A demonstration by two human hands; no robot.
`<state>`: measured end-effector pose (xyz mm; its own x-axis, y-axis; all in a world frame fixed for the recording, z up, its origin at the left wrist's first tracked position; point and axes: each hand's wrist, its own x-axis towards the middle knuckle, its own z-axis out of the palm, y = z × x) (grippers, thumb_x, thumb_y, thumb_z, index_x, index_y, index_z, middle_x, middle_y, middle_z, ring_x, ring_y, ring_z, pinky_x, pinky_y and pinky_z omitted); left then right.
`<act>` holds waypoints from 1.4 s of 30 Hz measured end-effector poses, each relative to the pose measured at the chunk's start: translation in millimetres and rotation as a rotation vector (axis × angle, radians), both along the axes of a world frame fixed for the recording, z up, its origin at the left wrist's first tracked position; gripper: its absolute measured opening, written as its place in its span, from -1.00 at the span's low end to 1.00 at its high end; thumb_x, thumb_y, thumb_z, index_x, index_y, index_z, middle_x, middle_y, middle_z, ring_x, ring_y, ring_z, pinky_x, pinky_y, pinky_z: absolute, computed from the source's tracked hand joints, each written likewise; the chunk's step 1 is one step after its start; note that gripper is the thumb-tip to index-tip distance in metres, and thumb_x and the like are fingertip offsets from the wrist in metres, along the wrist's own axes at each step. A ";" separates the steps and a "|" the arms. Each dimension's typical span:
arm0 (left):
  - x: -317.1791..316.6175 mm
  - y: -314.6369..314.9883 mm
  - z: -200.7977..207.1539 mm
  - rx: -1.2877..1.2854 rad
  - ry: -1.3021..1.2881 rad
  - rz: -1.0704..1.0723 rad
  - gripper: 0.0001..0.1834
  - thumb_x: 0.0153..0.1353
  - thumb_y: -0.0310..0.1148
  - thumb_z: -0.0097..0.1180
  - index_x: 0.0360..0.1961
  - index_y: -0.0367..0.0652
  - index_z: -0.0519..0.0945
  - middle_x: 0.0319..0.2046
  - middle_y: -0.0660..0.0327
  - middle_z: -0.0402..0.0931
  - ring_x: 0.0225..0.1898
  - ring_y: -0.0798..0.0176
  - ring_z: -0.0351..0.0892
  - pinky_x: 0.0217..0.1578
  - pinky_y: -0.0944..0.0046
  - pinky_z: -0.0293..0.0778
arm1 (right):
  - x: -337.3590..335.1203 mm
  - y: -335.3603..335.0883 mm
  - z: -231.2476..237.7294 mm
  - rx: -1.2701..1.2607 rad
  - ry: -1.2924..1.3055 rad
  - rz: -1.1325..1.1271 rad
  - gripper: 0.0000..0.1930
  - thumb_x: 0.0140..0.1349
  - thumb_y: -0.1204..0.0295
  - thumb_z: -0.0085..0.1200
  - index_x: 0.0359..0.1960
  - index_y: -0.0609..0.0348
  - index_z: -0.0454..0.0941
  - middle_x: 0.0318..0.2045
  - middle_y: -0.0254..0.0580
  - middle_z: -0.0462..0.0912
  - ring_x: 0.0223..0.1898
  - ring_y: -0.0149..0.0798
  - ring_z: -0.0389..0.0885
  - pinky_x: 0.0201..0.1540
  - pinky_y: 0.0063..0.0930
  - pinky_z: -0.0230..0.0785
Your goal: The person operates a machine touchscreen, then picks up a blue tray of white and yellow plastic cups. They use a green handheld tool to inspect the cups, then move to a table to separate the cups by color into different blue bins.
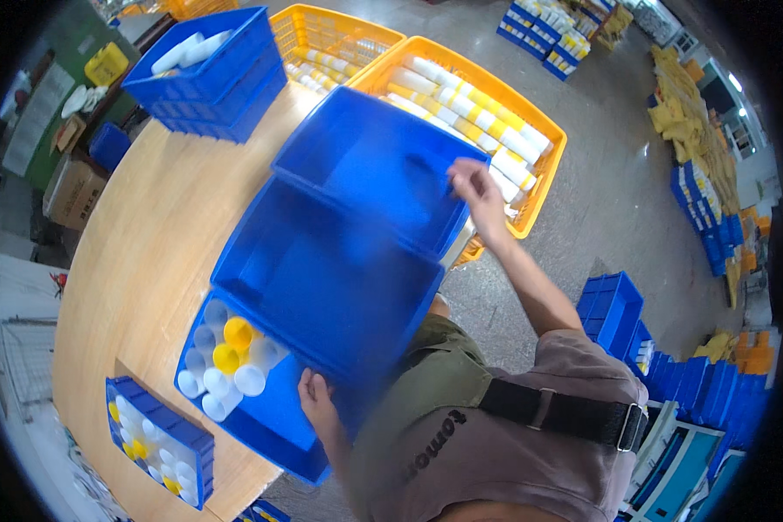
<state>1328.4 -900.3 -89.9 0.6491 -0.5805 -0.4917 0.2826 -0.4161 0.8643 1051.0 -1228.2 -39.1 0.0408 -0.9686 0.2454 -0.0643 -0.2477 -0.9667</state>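
My right hand (pixel 482 193) is over the right rim of the far blue bin (pixel 365 143), its fingers loosely bent and apart, with nothing seen in them. A second blue bin (pixel 313 252) overlaps it on the near side; no contents show in either. Lower down, my left hand (pixel 317 402) is above the near blue bin (pixel 274 457), fingers half bent with no object visible between them. White tubes (pixel 222 383) and yellow tubes (pixel 237 332) stand grouped in that bin's left part, ends up. Blur veils the second bin's near right corner.
The bins rest on a wooden table (pixel 139 252) with a curved left edge. Stacked blue bins (pixel 244 100) stand at its far end, a smaller tube-filled bin (pixel 204 448) at near left. Beyond are yellow crates (pixel 552 165) with white-and-yellow rolls. More blue bins (pixel 613 304) stand right.
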 end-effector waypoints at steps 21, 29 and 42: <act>-237.9 -325.1 92.9 -0.332 -0.610 -0.825 -0.24 0.03 -0.47 0.24 0.32 -0.31 0.31 0.29 -0.11 0.30 0.25 -0.12 0.37 0.20 0.06 0.37 | -143.6 -137.4 -16.5 0.782 0.043 0.132 -0.28 0.37 0.02 -0.04 0.32 0.39 0.14 0.17 0.08 0.43 0.12 -0.16 0.45 0.15 -0.29 0.33; -198.1 -326.6 101.1 -0.352 -0.357 -0.322 -0.57 0.10 -0.64 0.19 0.06 -0.32 0.59 0.00 0.05 0.60 0.01 0.21 0.58 0.03 0.22 0.49 | -194.6 -226.6 -93.5 0.175 0.490 0.005 -0.53 0.38 0.08 -0.01 -0.03 0.33 0.51 -0.11 0.02 0.61 -0.10 -0.11 0.58 -0.03 -0.26 0.40; -177.1 -119.6 58.7 -0.169 -0.363 0.412 -0.79 0.28 -0.44 0.04 -0.10 -0.29 0.50 -0.23 0.15 0.56 -0.22 0.28 0.60 -0.17 0.26 0.57 | -246.5 -271.7 -188.0 0.166 1.438 -0.370 -0.25 -0.10 0.21 0.42 0.11 0.15 0.29 0.06 -0.03 0.36 0.14 0.00 0.33 0.06 0.04 0.28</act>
